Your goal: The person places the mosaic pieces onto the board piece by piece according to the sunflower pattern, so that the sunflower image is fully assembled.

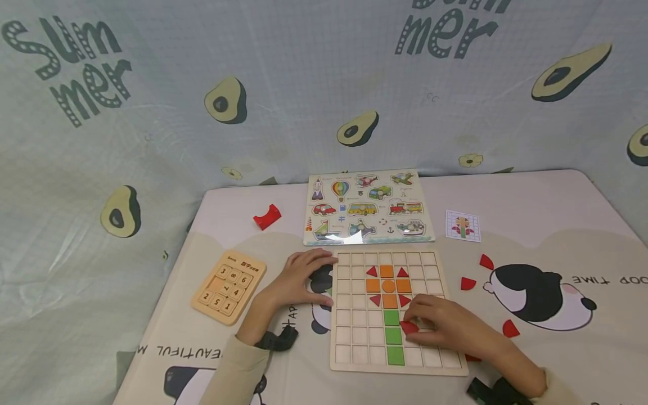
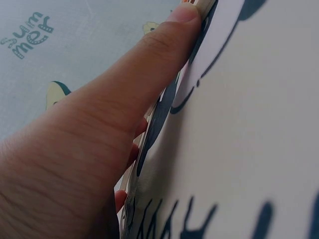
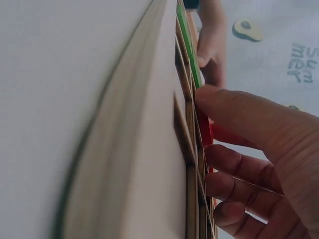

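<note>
A wooden grid board (image 1: 349, 339) lies in the middle of the head view. On it, orange squares surround an orange circle (image 1: 388, 287), red triangles (image 1: 375, 300) sit at the corners, and green squares (image 1: 392, 336) run down below. My right hand (image 1: 442, 322) pinches a red quarter-circle piece (image 1: 408, 327) between thumb and index finger, just right of the green column. In the right wrist view, the red piece (image 3: 205, 130) is partly hidden by the fingers. My left hand (image 1: 300, 279) rests against the board's left edge, its fingers and thumb extended; the left wrist view shows its thumb at the edge.
Several loose red pieces (image 1: 468, 283) lie right of the board, one partly under the right forearm. A pattern card (image 1: 463, 226) is behind them. A vehicle picture board (image 1: 369, 209) lies behind the grid; a number puzzle (image 1: 229, 287) and a red notched block (image 1: 267, 217) are left.
</note>
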Tool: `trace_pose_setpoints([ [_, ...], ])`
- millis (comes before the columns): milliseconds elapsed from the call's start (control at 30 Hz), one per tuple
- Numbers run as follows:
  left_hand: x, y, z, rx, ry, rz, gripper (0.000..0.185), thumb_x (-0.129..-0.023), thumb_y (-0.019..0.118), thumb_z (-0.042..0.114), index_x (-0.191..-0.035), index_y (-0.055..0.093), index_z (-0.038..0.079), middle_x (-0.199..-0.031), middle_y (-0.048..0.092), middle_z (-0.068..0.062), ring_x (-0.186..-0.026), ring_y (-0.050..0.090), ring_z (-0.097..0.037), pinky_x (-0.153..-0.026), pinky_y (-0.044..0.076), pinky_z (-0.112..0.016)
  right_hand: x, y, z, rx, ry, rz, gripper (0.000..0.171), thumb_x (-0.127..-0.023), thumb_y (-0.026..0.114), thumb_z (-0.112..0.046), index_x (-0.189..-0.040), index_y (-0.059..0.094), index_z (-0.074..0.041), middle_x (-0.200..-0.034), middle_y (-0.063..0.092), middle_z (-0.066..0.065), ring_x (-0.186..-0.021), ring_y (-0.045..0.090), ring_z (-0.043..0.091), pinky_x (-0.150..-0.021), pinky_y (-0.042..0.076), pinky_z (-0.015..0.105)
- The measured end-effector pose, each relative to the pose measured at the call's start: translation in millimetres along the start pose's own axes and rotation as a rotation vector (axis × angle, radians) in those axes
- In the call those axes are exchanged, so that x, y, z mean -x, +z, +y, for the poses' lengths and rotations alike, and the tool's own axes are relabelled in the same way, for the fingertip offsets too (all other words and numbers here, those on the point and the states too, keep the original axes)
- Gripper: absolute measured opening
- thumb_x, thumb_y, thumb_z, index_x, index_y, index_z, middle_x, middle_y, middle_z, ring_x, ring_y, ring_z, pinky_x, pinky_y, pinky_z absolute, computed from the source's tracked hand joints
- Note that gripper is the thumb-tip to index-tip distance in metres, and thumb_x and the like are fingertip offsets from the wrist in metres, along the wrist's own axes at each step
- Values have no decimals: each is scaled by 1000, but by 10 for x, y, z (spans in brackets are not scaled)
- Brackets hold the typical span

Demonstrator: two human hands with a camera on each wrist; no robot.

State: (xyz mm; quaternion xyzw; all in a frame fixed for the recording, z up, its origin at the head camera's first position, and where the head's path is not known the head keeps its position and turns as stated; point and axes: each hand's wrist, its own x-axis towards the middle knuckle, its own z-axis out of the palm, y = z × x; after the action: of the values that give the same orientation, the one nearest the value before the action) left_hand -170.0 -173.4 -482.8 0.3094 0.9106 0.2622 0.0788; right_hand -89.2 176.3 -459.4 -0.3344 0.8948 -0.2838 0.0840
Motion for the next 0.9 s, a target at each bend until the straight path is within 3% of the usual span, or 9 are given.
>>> trace_pose_setpoints([
  [433, 5, 4, -6, 8, 10, 6, 84, -70, 83, 49, -143, 49, 24, -151, 39, -3, -142, 29, -22, -115, 17, -50, -10, -4, -2, -15, -51, 5, 22, -85, 73, -11, -105, 68, -19, -109, 58, -9, -98, 57, 13, -87, 55, 30],
  [633, 4, 13, -14, 5, 7, 8, 84, -70, 83, 49, -143, 49, 24, -151, 38, -2, -142, 28, -22, -115, 17, -50, -14, -17, 45, -109, -75, -5, 19, -87, 73, -12, -104, 71, -20, -106, 61, -8, -97, 58, 12, -85, 54, 24],
  [900, 7, 14, -15, 4, 7, 11, 84, -70, 84, 49, -142, 49, 24, -151, 39, -2, -142, 29, -22, -115, 16, -50, -25, -29, 82, -173, -41, -30, 16, -89, 72, -20, -105, 72, -23, -108, 65, -7, -101, 59, 14, -87, 53, 24],
])
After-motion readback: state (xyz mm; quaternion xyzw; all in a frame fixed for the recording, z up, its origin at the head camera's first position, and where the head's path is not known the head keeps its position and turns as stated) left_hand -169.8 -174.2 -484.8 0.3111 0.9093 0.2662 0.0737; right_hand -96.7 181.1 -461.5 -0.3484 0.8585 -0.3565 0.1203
